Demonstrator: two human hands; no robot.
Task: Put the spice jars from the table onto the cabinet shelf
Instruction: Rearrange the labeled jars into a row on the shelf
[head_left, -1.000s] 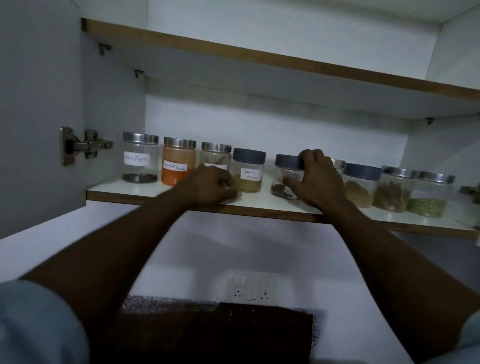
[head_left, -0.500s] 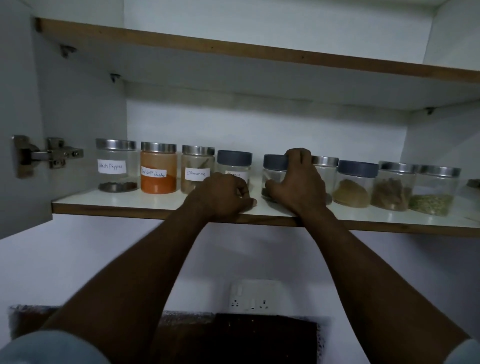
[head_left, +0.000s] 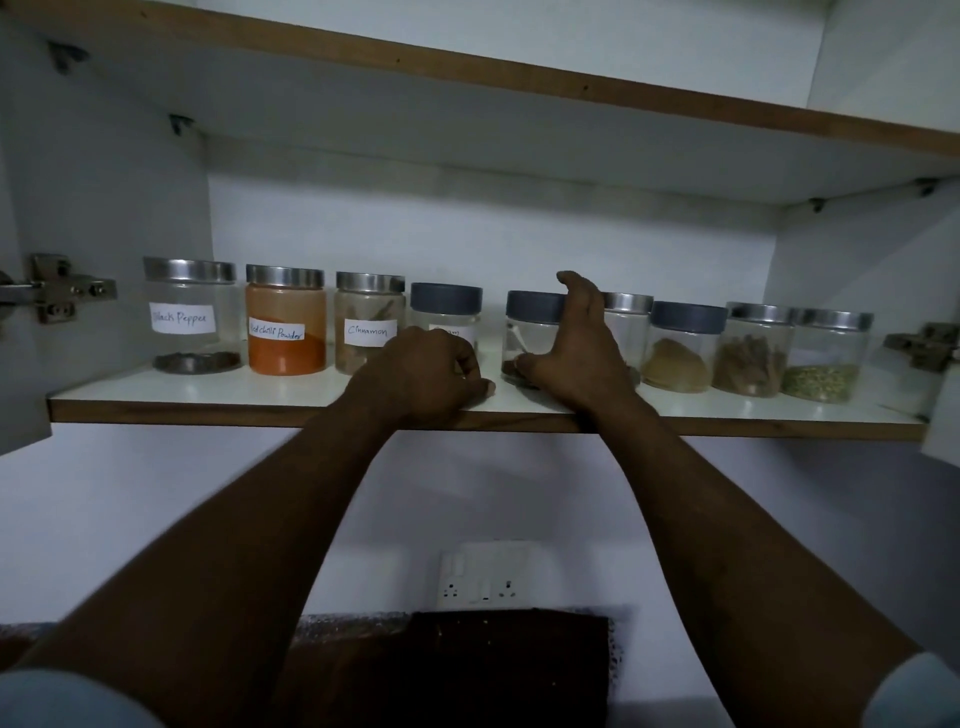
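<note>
shelf (head_left: 208, 395): nine jars in one row, all upright; the far right end is pretty dim
left three: pepper jar (head_left: 189, 317), chilli jar (head_left: 285, 325), cinnamon jar (head_left: 369, 317), all with steel lids and readable labels
jar 4 (head_left: 445, 304): grey lid, label mostly hidden behind the left hand
left hand (head_left: 421, 374): resting on the shelf's front edge just in front of jar 4, fingers curled in, thumb flat on the board, nothing in it that I can see
right hand (head_left: 571, 348): wrapped round jar 5, thumb low by the base, fingers up beside the lid
jar 5 (head_left: 532, 327): grey lid, standing on the shelf, a gap between it and jar 4; dark stuff inside, can't tell what
jar 6 (head_left: 628, 314): steel lid, body mostly hidden behind the right hand
below: wall socket (head_left: 485, 577), then something dark I can't make out
sleeves: cut off at both bottom corners
</note>
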